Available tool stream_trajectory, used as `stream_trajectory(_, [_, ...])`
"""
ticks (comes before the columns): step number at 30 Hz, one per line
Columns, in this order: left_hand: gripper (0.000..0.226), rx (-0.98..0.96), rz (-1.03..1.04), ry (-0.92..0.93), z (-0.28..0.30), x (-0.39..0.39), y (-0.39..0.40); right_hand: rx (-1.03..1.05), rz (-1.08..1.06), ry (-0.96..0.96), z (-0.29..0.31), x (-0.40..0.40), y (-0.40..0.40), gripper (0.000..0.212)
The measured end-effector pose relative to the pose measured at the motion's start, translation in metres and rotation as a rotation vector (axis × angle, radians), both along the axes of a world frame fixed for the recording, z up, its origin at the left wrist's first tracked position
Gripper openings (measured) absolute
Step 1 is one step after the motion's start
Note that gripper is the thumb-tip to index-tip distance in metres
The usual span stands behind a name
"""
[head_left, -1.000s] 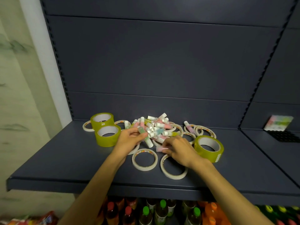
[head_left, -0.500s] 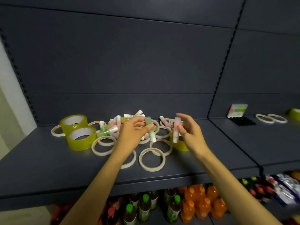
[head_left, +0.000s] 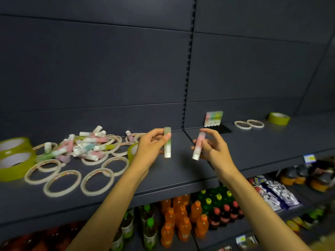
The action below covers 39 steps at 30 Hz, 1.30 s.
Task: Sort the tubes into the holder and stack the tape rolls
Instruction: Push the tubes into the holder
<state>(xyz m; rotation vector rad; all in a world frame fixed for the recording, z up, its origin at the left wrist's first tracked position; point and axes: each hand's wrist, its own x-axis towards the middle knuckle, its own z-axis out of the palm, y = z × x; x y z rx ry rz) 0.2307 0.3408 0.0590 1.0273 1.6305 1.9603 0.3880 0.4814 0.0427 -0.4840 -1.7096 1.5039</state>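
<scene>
left hand pinches green-white plastic tube | right hand pinches pink-white plastic tube | risk: light fingertip pinches may drop tubes before black grid holder

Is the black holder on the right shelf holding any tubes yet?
Empty: the black holder shows only bare slots; both hands hold tubes short of it.

Head view, facing shelf, perhaps close

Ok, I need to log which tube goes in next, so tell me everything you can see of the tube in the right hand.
The pink tube is a slim cylinder, pale and clear-looking at the top, pink through the middle, white at the bottom, apparently plastic. The right hand pinches it near upright, slightly tilted, in the air above the shelf. Nothing else touches it.
</scene>
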Motion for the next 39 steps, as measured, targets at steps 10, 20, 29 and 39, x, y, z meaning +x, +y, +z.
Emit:
stream_trajectory(10, [0.025,-0.063,0.047,-0.052,-0.010,0.094,0.127,-0.160,-0.015,-0.022,-0.017,0.103,0.126,0.025])
stream_trajectory(20, [0.017,-0.136,0.047,0.053,-0.014,0.104,0.228,-0.129,-0.016,-0.003,-0.037,0.115,0.227,0.025])
stream_trajectory(29, [0.013,-0.152,0.204,0.206,-0.021,0.052,0.315,0.013,0.013,-0.080,-0.032,0.072,0.331,0.022])
stream_trajectory(39, [0.020,-0.192,0.463,0.311,-0.031,0.007,0.369,0.430,-0.165,-0.083,-0.026,0.012,0.404,0.025])
